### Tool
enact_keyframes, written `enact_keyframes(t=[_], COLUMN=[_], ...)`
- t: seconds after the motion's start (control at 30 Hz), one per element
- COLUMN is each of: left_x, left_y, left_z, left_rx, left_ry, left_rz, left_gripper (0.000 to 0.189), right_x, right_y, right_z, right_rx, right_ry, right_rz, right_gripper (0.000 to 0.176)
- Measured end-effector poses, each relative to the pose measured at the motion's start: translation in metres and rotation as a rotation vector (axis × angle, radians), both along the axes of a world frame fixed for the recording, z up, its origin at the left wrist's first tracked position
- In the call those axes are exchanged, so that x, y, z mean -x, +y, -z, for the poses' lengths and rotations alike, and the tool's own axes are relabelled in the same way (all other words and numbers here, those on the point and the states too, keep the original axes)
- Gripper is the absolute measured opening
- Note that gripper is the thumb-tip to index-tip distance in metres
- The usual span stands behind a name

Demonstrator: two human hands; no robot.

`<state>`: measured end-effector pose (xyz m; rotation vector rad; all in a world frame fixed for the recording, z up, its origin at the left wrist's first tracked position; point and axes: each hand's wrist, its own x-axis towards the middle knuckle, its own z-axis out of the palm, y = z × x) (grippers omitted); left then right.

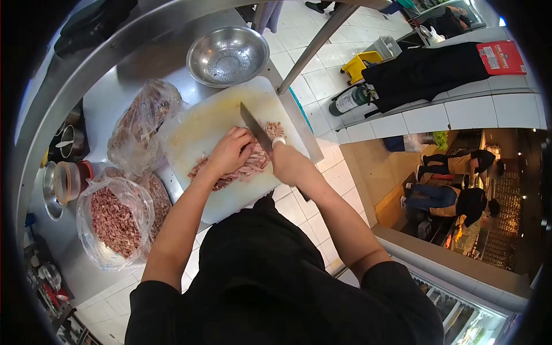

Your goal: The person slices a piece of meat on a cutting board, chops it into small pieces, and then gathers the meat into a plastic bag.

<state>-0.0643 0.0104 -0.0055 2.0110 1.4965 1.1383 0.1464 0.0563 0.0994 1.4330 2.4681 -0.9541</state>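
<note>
My right hand (pixel 292 165) is wrapped round the handle of a kitchen knife (pixel 256 126), whose blade points away from me across the white cutting board (pixel 195 135). My left hand (pixel 231 150), fingers curled, presses down on strips of raw meat (pixel 248 170) just left of the blade. A small heap of diced meat (pixel 274 129) lies on the board to the right of the knife. Most of the strips run from beneath my left hand towards the near side of the board. The left fingertips are partly hidden.
A metal colander (pixel 227 56) stands behind the board. To the left are a wrapped bag of meat (pixel 144 123) and an open plastic bag of chopped meat (pixel 117 221). A metal post (pixel 316 47) rises by the table's far corner. Two people (pixel 454 198) stand beyond the counter.
</note>
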Motion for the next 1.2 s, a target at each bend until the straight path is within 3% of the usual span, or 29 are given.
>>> enact_keyframes(t=[0.13,0.27,0.37,0.5,0.57,0.67,0.77,0.87,0.97,1.03,1.13,1.2], left_x=[0.001,0.003,0.001,0.0,0.002,0.001,0.001,0.001,0.008,0.015,0.02,0.019], left_y=[-0.002,-0.001,-0.001,-0.004,-0.003,-0.003,-0.004,-0.004,-0.003,-0.008,-0.016,-0.019], left_z=[0.002,-0.005,0.008,0.003,0.006,0.011,0.007,0.005,-0.004,-0.009,-0.009,-0.007], left_rx=[0.158,0.215,0.127,0.197,0.126,0.069,0.165,0.127,0.276,0.257,0.23,0.23], left_ry=[0.106,0.178,0.145,0.154,0.143,0.122,0.157,0.082,0.033,0.053,0.092,0.107], left_rz=[0.017,0.045,0.016,0.006,0.015,-0.007,-0.021,-0.001,0.009,0.03,0.061,0.061], left_gripper=[0.01,0.011,0.012,0.011,0.011,0.012,0.013,0.013,0.013,0.016,0.019,0.019], right_x=[0.004,0.01,0.0,0.007,0.003,0.004,0.013,0.018,0.001,0.0,-0.026,-0.029], right_y=[-0.034,-0.014,-0.01,-0.034,-0.019,-0.012,-0.037,-0.005,0.016,0.011,-0.013,-0.037], right_z=[0.0,0.076,0.026,0.087,0.091,0.024,0.091,0.08,0.037,-0.027,0.005,0.012], right_rx=[0.06,-0.099,0.042,-0.104,-0.104,0.119,-0.061,-0.058,-0.101,0.174,-0.007,-0.005], right_ry=[-0.114,0.041,0.06,0.064,0.131,0.044,0.051,0.202,0.252,-0.04,-0.076,-0.108], right_rz=[0.067,0.084,0.004,0.142,0.055,0.03,0.124,0.098,0.015,0.079,-0.103,-0.047], right_gripper=[0.02,0.025,0.028,0.029,0.029,0.022,0.018,0.023,0.034,0.023,0.023,0.023])
